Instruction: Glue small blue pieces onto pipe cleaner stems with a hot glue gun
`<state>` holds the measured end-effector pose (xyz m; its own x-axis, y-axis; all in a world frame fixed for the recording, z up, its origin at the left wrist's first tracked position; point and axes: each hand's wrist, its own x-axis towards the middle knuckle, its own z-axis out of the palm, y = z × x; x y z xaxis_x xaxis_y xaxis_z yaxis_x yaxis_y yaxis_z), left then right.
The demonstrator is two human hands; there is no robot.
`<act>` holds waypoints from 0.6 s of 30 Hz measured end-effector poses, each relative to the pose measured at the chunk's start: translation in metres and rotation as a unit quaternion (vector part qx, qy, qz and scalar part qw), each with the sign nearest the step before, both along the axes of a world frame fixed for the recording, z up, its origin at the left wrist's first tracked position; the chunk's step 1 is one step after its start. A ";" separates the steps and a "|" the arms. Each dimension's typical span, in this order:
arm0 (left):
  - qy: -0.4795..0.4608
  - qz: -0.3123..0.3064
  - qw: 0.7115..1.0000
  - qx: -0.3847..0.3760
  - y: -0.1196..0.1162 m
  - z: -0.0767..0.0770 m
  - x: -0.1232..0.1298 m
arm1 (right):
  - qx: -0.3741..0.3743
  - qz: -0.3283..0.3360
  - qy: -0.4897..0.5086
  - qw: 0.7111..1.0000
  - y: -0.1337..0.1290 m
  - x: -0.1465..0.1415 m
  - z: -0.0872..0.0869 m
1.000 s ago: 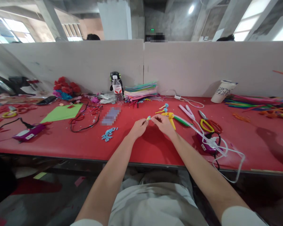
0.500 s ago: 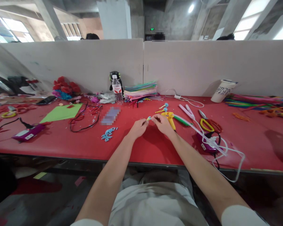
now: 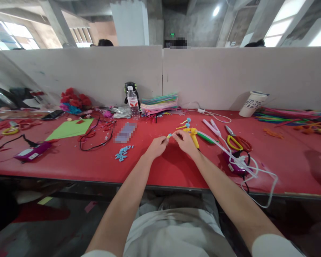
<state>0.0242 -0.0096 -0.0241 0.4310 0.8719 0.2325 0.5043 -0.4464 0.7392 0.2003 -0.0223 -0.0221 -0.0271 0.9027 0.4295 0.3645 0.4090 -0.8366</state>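
Over the middle of the red table (image 3: 173, 171), my left hand (image 3: 158, 145) pinches a small yellow and blue fuzzy piece (image 3: 169, 136), which looks like cut pipe cleaner. My right hand (image 3: 184, 140) is closed at the piece's other side, fingertips pressed together against its blue end. Just beyond the right hand lies a yellow hot glue gun (image 3: 194, 132). Small blue and yellow fuzzy pieces (image 3: 187, 123) rest behind it. To the left of my hands is a loose pile of short blue pipe cleaner bits (image 3: 122, 153).
Right of my hands lie a pink flat iron (image 3: 212, 127), yellow and red-handled scissors (image 3: 234, 142) and a purple power box (image 3: 234, 166) with tangled cords. A water bottle (image 3: 133, 103) and a pipe cleaner bundle (image 3: 160, 103) stand along the partition. A paper cup (image 3: 253, 104) is back right.
Both hands stay almost in place around the small piece, with only slight finger movement. Nothing else on the table has visibly moved.
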 end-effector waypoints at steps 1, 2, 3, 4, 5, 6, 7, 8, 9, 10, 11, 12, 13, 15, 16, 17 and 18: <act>0.001 0.000 1.000 0.000 0.000 0.000 0.000 | 0.001 0.003 0.000 1.000 0.000 0.000 0.000; 0.001 -0.001 1.000 0.002 0.000 0.000 0.000 | 0.002 0.006 -0.002 1.000 0.000 0.000 0.000; 0.001 -0.001 1.000 0.005 0.000 0.000 0.000 | 0.003 0.007 -0.005 1.000 0.001 0.000 -0.001; 0.001 -0.001 1.000 0.007 0.000 0.000 0.000 | 0.005 0.007 -0.009 1.000 0.001 0.000 -0.002; 0.000 0.000 1.000 0.008 0.000 0.000 0.000 | 0.007 0.006 -0.012 1.000 0.002 0.000 -0.003; -0.001 0.000 1.000 0.008 0.000 0.000 0.000 | 0.010 0.005 -0.015 1.000 0.003 0.001 -0.005; -0.002 -0.001 1.000 0.008 0.000 -0.001 0.000 | 0.012 0.002 -0.018 1.000 0.004 0.001 -0.006; -0.004 -0.002 1.000 0.008 0.000 -0.001 0.000 | 0.013 -0.002 -0.021 1.000 0.004 0.002 -0.007; -0.006 -0.004 1.000 0.007 0.000 -0.001 0.000 | 0.013 -0.006 -0.024 1.000 0.005 0.002 -0.007; -0.008 -0.007 1.000 0.006 0.000 -0.001 0.000 | 0.013 -0.009 -0.026 1.000 0.005 0.002 -0.007; -0.011 -0.008 1.000 0.005 0.000 -0.001 0.000 | 0.012 -0.011 -0.027 0.999 0.005 0.002 -0.007; -0.013 -0.009 1.000 0.003 0.000 -0.001 0.000 | 0.011 -0.014 -0.028 0.999 0.004 0.002 -0.006; -0.014 -0.009 1.000 0.002 0.000 -0.001 0.000 | 0.010 -0.017 -0.030 0.999 0.004 0.002 -0.005; -0.016 -0.010 1.000 0.001 0.000 -0.001 -0.001 | 0.010 -0.023 -0.033 0.999 0.003 0.002 -0.004; -0.017 -0.010 1.000 0.000 0.000 -0.001 -0.001 | 0.009 -0.025 -0.035 0.999 0.002 0.001 -0.003; -0.017 -0.011 1.000 0.000 0.000 -0.001 -0.001 | 0.009 -0.028 -0.037 0.999 0.002 0.001 -0.003; -0.017 -0.011 1.000 0.001 0.000 0.000 -0.001 | 0.010 -0.030 -0.038 0.999 0.001 0.001 -0.003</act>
